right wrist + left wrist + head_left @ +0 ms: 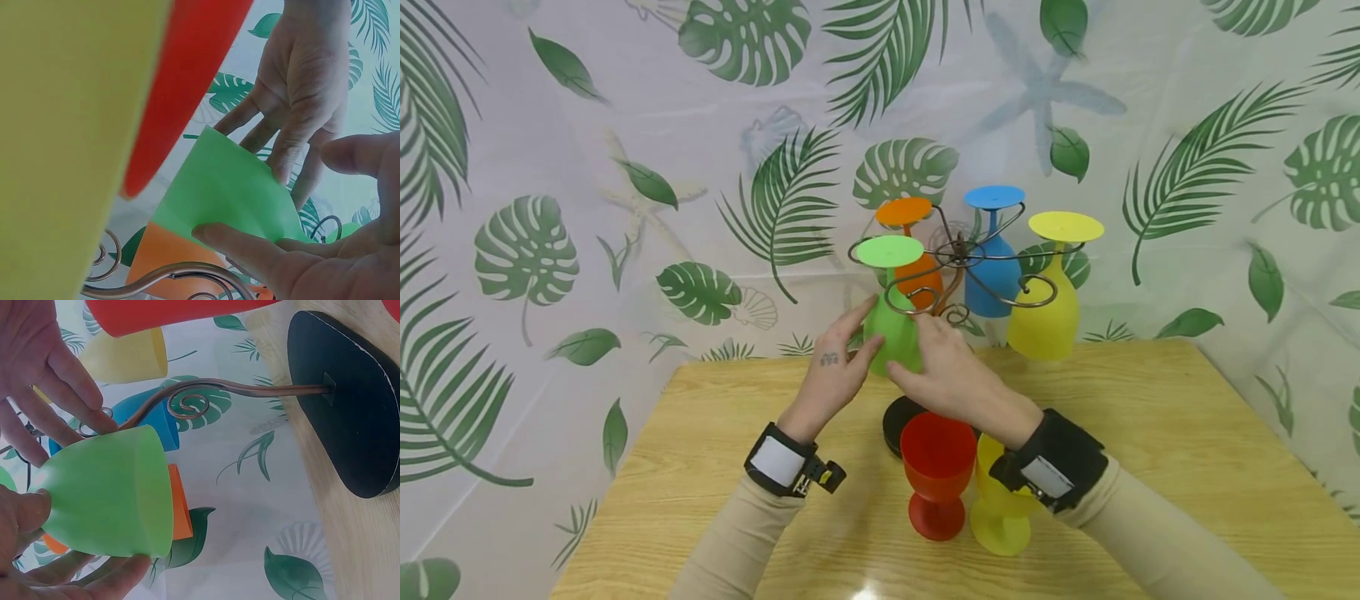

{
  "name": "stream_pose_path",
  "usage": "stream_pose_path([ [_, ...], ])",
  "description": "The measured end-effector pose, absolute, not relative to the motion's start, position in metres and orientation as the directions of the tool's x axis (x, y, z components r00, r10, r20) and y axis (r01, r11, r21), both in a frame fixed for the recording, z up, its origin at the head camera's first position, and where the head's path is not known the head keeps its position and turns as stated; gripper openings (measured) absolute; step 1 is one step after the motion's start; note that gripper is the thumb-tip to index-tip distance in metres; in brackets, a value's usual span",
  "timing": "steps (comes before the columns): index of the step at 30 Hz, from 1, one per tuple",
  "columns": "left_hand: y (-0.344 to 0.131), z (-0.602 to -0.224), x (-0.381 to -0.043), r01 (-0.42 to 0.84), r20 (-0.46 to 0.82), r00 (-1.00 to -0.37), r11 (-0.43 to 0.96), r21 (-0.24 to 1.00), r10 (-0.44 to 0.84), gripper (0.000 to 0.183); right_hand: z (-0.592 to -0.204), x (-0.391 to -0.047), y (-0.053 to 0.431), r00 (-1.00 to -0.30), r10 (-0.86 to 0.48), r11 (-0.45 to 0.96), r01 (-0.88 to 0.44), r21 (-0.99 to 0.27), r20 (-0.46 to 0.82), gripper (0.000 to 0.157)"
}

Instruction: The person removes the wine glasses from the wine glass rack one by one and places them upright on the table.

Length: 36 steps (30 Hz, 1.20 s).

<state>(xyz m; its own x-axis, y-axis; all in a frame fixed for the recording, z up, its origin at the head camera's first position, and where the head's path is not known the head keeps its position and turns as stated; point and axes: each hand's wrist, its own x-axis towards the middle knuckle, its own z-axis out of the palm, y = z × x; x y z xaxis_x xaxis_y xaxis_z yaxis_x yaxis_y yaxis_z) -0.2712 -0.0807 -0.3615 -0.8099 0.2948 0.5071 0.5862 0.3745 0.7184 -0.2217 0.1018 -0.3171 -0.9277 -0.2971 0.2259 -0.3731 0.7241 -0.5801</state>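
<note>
A green plastic goblet (891,333) hangs upside down on a metal stemware rack (958,250), its foot above the wire loop. My left hand (835,367) holds its bowl from the left, with the thumb on the near side and fingers behind, as the left wrist view shows. On the other side my right hand (951,367) touches the same bowl with fairly straight fingers, its thumb apart from it in the right wrist view. Orange (917,279), blue (992,275) and yellow (1048,312) goblets also hang upside down from the rack.
A red goblet (938,467) and another yellow goblet (1000,517) stand upright on the wooden table (1180,467), the yellow one below my right wrist. The rack's black base (898,425) is partly hidden behind the red goblet. A leaf-patterned sheet (625,292) covers the wall behind.
</note>
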Motion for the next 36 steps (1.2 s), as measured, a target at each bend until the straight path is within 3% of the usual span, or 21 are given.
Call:
stream_pose_path([
  [18, -0.089, -0.363, -0.260, 0.578, 0.502, -0.816, 0.389, 0.717, 0.287, 0.053, -0.305, -0.215, 0.095, -0.941, -0.311, 0.775, -0.332, -0.538, 0.132, 0.075],
  [36, -0.100, -0.367, -0.244, 0.607, 0.543, -0.795, 0.355, 0.711, 0.270, 0.053, -0.304, -0.206, 0.095, -0.895, -0.404, 0.714, -0.438, -0.546, 0.189, 0.068],
])
